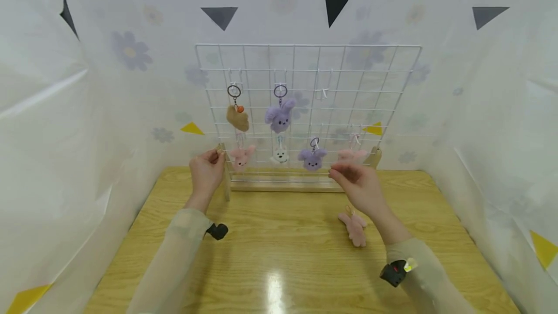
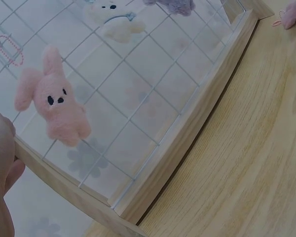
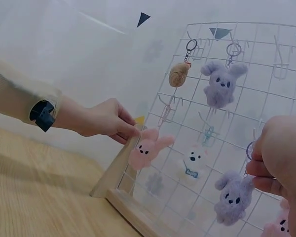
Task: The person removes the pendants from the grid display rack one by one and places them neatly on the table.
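My left hand [image 1: 208,171] pinches the top of the wooden stand post [image 1: 226,178] at the left side of a white wire grid rack [image 1: 305,109]. Beside that post hangs a pink plush rabbit keychain [image 2: 64,101]. My right hand [image 1: 358,185], with thumb and fingertips close together, is just right of the lower purple plush keychain [image 1: 312,160]. In the right wrist view, the right hand [image 3: 281,158] overlaps part of this keychain's ring, and whether it pinches anything is hidden. Behind the right hand hangs another pink plush [image 1: 350,155], partly covered.
A pink plush keychain [image 1: 355,229] lies on the wooden table [image 1: 270,246] below the right hand. On the rack also hang a brown plush [image 1: 237,119], an upper purple plush [image 1: 280,117] and a white plush [image 1: 280,155]. One upper hook [image 1: 322,93] carries no keychain.
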### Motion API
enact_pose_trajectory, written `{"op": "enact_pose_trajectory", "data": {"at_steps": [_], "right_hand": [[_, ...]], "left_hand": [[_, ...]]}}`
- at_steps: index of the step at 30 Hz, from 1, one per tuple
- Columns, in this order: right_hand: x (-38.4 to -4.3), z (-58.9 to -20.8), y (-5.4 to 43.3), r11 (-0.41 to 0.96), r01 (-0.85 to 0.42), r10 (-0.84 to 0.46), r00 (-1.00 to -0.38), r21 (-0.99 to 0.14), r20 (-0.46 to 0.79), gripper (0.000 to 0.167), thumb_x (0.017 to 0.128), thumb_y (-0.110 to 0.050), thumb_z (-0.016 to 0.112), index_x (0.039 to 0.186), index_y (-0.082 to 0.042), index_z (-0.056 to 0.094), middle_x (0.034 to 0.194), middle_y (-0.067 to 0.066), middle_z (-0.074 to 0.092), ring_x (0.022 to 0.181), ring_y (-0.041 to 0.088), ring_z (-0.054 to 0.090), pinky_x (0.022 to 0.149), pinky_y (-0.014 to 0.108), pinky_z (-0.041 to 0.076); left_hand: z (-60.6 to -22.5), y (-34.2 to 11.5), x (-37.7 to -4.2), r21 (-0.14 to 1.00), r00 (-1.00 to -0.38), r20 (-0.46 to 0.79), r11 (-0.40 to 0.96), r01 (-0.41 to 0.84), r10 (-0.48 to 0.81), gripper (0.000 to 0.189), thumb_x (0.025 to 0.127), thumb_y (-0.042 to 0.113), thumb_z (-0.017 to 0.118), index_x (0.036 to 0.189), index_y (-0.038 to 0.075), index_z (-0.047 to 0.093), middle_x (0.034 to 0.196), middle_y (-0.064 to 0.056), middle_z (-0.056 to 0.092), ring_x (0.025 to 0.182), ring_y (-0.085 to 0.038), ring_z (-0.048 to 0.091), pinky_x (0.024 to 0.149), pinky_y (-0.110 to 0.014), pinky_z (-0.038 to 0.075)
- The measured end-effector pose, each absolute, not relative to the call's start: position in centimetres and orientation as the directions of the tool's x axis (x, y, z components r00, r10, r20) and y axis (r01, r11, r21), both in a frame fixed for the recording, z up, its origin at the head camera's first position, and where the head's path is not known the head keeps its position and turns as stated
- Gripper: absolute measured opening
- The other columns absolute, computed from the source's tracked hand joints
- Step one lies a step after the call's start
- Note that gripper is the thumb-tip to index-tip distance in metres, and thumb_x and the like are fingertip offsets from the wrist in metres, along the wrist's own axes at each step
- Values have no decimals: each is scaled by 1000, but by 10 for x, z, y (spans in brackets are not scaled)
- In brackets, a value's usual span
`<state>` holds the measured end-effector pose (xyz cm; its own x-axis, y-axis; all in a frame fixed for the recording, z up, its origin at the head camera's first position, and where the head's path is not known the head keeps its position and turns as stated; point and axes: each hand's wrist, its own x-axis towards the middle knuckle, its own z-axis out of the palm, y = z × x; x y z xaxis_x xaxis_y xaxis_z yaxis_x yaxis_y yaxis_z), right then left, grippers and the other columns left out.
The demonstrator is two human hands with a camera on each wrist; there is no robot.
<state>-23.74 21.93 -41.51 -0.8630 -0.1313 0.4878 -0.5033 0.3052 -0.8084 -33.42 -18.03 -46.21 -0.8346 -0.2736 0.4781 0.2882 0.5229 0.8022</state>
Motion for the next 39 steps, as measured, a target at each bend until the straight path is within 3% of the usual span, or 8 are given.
{"op": "enact_pose_trajectory", "data": {"at_steps": [14,22,39], "right_hand": [[-260,-382,192,199,-580,-98,-814,-790,573,11,97,3,74,106,10,76,100,26,76,90,12,74,80,20,61],[-268,-363,181,153,-612,-114,-791,-776,602,10,97,5,73,105,11,75,101,28,75,90,17,75,81,23,61],[-287,-335,163,62,-593,-89,-804,-803,588,13,98,5,72,108,14,72,104,30,74,90,15,75,83,29,64]], "left_hand": [[-463,-181,-334,817,-848,455,506,276,-273,29,100,9,74,117,-14,74,107,-28,75,96,-36,77,80,-42,65],[-464,-182,-334,810,-847,459,517,276,-268,30,100,9,74,118,-15,73,106,-29,75,95,-37,77,80,-43,65],[-463,-181,-332,808,-840,471,514,288,-268,27,99,8,74,117,-13,74,105,-29,75,94,-37,78,79,-42,65]]}}
